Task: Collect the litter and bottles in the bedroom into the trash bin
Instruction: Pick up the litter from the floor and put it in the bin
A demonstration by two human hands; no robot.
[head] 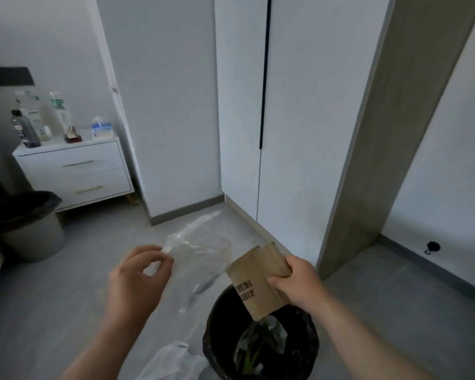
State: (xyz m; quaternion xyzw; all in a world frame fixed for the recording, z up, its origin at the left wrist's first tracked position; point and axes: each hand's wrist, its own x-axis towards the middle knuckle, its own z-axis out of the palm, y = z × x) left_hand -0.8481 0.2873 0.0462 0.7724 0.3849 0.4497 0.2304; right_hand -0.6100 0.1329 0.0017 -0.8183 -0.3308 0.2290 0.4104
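Two hands work over one trash bin (pixel 211 338), which is lined in black and stands on the grey floor (pixel 66 292) at the bottom of the view. The right hand (pixel 295 282) grips one folded brown paper bag (pixel 254 286) with dark print. Its fingers (pixel 288 266) are curled round the bag's upper edge, and the bag's lower end hangs just above the bin's mouth. The left hand (pixel 139 278) is raised beside it, thumb and forefinger pinching a corner of one clear plastic sheet (pixel 203 250), which droops towards the floor left of the bin. One crumpled clear wrapper (pixel 261 342) with something green in it already lies inside the bin. One pale plastic bag (pixel 167 362) lies on the floor, touching the bin's left side.

A second bin (pixel 33 237), grey with a black liner, stands well apart at the left. Behind it is a white desk (pixel 74 171) with two drawers. It carries one dark bottle (pixel 25 130), several pale bottles too blurred to count, and one blue-and-white box (pixel 102 128).
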